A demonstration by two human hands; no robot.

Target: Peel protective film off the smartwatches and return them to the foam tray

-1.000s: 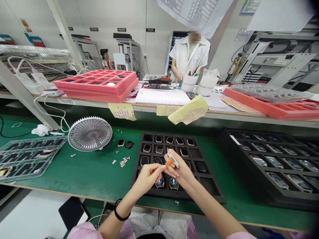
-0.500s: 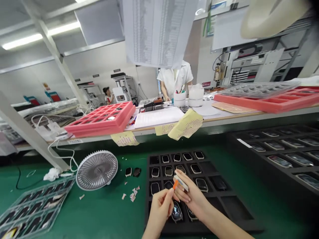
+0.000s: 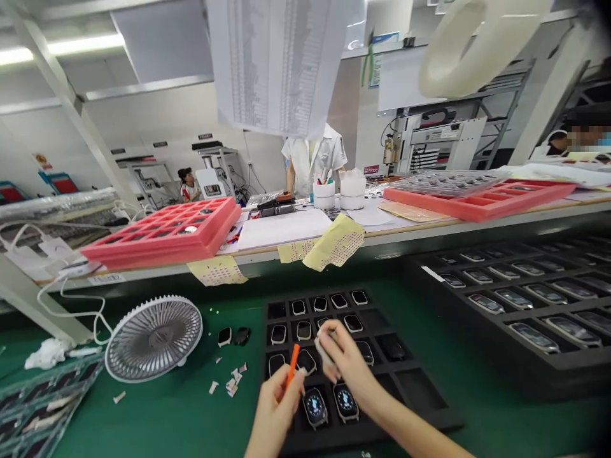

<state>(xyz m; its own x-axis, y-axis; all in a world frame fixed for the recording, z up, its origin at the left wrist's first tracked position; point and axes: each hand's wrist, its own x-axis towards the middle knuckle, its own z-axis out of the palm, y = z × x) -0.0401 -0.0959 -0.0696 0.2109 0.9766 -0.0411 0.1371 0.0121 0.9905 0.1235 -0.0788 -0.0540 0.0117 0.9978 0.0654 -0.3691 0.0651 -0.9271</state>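
Over a black foam tray, my left hand pinches a slim orange stick-like tool, which points upward. To its right, my right hand is closed around a pale-edged smartwatch body, partly hidden by the fingers. The tool's tip stands apart from that watch. Below my hands, a lit smartwatch lies in a tray compartment, with another lit smartwatch beside it. Several dark-screened watches, such as one smartwatch, fill other compartments.
Left of the tray lie two watches and small paper scraps. A white fan stands farther left, near a clear plastic tray. Black trays of watches rise at right. A shelf holds pink foam trays.
The view has shifted right. The orange tool has moved away from the watch in my right hand and now points up. My hands are farther apart, showing the two lit watches below more fully.
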